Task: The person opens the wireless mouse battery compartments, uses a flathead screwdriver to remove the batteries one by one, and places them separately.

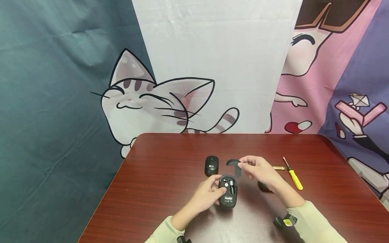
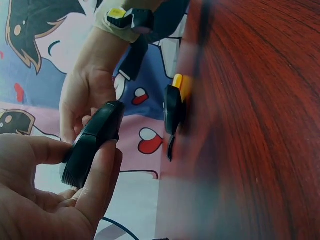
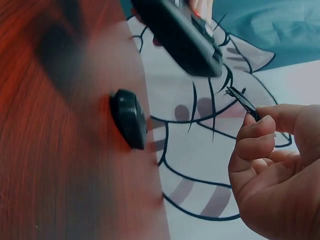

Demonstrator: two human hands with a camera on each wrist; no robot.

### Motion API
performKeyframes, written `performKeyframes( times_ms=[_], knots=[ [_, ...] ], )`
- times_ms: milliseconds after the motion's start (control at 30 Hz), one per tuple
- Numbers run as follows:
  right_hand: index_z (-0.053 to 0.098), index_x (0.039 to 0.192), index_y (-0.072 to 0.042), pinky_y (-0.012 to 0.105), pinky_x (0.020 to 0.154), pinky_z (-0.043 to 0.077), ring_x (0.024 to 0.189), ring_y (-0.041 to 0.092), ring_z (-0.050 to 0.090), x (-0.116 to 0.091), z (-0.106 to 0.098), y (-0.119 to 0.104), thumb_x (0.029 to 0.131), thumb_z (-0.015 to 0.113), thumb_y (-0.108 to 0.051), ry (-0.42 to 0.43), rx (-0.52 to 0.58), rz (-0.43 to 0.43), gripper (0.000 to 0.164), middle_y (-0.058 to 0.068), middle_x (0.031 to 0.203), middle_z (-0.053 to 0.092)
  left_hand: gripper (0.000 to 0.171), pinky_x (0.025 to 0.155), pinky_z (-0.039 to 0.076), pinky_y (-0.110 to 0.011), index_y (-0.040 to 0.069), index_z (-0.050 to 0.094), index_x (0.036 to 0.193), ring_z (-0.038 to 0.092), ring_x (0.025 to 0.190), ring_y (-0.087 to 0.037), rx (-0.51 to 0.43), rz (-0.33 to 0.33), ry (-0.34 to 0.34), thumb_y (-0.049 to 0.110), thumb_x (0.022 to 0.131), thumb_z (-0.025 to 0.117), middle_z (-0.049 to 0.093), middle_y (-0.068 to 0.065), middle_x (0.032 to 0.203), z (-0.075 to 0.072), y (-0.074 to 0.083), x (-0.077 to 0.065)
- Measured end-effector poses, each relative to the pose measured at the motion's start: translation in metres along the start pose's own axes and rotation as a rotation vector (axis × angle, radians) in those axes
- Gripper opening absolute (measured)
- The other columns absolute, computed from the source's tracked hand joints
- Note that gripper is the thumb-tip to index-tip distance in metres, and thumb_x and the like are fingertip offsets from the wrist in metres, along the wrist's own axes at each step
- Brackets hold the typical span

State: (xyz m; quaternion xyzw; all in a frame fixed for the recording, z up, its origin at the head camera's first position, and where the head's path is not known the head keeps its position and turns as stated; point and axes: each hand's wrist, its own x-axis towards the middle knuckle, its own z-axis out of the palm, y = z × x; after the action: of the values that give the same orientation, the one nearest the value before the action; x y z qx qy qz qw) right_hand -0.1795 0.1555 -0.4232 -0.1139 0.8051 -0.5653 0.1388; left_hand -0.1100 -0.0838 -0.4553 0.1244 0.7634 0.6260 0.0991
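Observation:
My left hand (image 1: 205,194) grips a black computer mouse (image 1: 228,199) above the table, its underside turned up. The battery compartment (image 1: 231,185) lies uncovered, with a battery visible inside. To the right, my right hand (image 1: 258,170) pinches a thin dark battery cover (image 1: 233,162) between thumb and fingers. This cover has a curved end and is apart from the mouse. In the left wrist view, fingers and thumb hold the mouse (image 2: 92,147) by its sides. The right wrist view shows the cover (image 3: 242,102) edge-on at the fingertips.
A second black mouse (image 1: 211,165) stands behind my left hand on the brown table (image 1: 152,175). Another dark rounded object (image 1: 263,187) is partly hidden beneath my right forearm. Beyond it lie a battery (image 1: 279,168) and a yellow-handled screwdriver (image 1: 294,179). A printed curtain (image 1: 218,50) hangs behind.

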Motion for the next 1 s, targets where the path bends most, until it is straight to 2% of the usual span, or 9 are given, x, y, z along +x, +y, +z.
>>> performKeyframes(
  times_ms=[333,600,1000],
  knots=[
    [0.066,0.114,0.000,0.023,0.049,0.039,0.060,0.014,0.049,0.031,0.002,0.022,0.098,0.067,-0.026,0.021,-0.062,0.058,0.031,0.001,0.068,0.052,0.047,0.054,0.065,-0.035,-0.001,0.056,0.135,0.067,0.069,-0.010,0.018,-0.016,-0.046,0.011,0.092,0.070,0.067,-0.005,0.097,-0.001,-0.001,-0.003],
    [0.068,0.111,0.000,0.024,0.048,0.045,0.061,0.014,0.051,0.050,0.008,0.039,0.098,0.066,-0.022,0.059,-0.124,0.086,0.026,0.004,0.080,0.059,0.045,0.059,0.064,-0.054,-0.001,0.056,0.134,0.066,0.064,-0.007,0.040,-0.018,-0.081,0.012,0.093,0.069,0.066,-0.001,0.093,-0.002,-0.004,-0.004],
    [0.069,0.101,0.000,0.027,0.053,0.050,0.061,0.016,0.056,0.066,0.014,0.058,0.096,0.066,-0.019,0.110,-0.266,0.091,0.019,0.003,0.074,0.062,0.041,0.058,0.064,-0.052,0.002,0.059,0.132,0.067,0.066,-0.009,0.013,-0.030,-0.074,0.009,0.093,0.069,0.066,-0.002,0.092,0.001,-0.003,-0.005]
  ],
)
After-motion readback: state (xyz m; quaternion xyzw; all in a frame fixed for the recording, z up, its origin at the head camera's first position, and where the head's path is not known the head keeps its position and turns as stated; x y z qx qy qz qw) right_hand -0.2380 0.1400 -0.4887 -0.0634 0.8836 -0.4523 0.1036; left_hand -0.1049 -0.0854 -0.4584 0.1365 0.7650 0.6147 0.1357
